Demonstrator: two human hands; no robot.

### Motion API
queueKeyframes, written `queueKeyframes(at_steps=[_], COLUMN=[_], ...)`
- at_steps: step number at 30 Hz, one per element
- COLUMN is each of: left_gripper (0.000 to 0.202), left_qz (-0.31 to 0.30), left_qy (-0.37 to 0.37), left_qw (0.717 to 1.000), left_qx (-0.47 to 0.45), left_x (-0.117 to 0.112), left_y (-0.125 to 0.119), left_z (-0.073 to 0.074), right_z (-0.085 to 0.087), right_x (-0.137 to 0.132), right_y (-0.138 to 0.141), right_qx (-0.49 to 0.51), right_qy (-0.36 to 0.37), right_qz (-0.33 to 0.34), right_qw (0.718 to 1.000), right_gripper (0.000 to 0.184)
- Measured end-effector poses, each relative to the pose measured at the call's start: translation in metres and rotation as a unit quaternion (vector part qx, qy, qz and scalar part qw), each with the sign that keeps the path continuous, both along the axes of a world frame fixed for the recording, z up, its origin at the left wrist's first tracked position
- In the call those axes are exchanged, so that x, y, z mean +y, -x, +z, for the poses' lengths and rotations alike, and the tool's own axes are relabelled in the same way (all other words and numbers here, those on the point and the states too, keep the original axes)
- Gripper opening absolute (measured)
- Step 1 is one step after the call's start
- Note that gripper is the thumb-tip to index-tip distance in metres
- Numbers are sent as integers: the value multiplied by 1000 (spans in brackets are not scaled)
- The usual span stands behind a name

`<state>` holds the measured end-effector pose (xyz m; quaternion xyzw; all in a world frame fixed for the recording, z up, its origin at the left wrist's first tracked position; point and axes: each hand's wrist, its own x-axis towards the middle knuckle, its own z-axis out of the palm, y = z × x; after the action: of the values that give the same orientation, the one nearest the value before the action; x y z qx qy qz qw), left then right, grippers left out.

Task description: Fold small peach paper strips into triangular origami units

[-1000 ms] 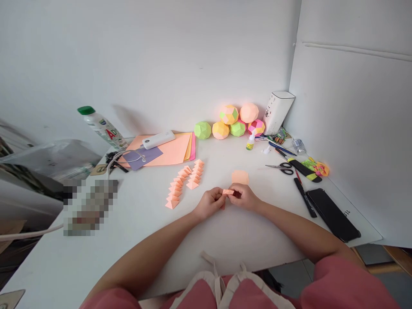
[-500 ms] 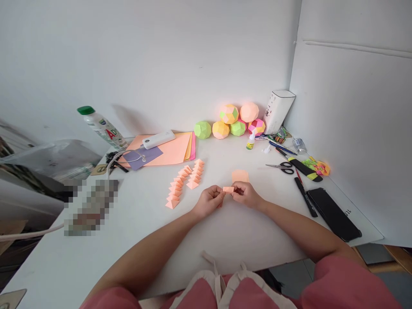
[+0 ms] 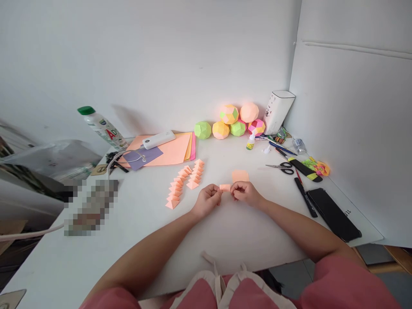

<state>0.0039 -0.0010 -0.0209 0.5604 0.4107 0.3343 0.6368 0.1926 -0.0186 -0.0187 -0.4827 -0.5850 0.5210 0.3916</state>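
Left hand (image 3: 207, 201), right hand (image 3: 247, 194) pinching folded peach paper strip (image 3: 225, 187).
Fingers closed on ends; peach paper square (image 3: 240, 176) lying beyond strip.

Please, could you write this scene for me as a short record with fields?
left hand: pinches one end of small peach paper piece
right hand: fingertips at its other end
just beyond right hand: peach sheet, flat
left of hands: two rows of folded peach pieces
by back wall: faceted paper balls
right side: scissors
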Motion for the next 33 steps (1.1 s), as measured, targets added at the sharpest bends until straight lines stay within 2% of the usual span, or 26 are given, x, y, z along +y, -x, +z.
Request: queueKeyframes(at_steps=[3, 8, 13, 18, 22, 26, 29, 33], left_gripper=[29, 30, 27, 21, 18, 23, 26, 29], left_qz=[23, -36, -76, -75, -60, -76, -99, -86], left_qy=[-1, -7, -18, -17, -28, -35, -42, -40], left_qw=[999, 999, 997, 997, 998, 995, 994, 995], left_qx=[-33, -8, 27, 27, -5, -47, -33, -10], left_x=[4, 2, -1, -1, -1, 0, 0, 0], left_y=[1, 2, 1, 2, 3, 2, 1, 1], left_z=[-2, 0, 0, -2, 1, 4, 5, 3], right_z=[-1, -1, 4, 5, 4, 4, 4, 0], right_x=[1, -1, -2, -3, -4, -5, -6, -5], right_y=[-1, 1, 3, 2, 1, 4, 6, 6], right_qx=[30, 23, -38, -44, -45, -76, -107, -103], right_qy=[19, -22, -43, -39, -32, -107, -161, -169], right_qz=[-12, 18, 70, 72, 47, 28, 27, 9], right_qw=[999, 999, 996, 996, 997, 991, 981, 980], right_gripper=[5, 20, 18, 21, 21, 21, 21, 14])
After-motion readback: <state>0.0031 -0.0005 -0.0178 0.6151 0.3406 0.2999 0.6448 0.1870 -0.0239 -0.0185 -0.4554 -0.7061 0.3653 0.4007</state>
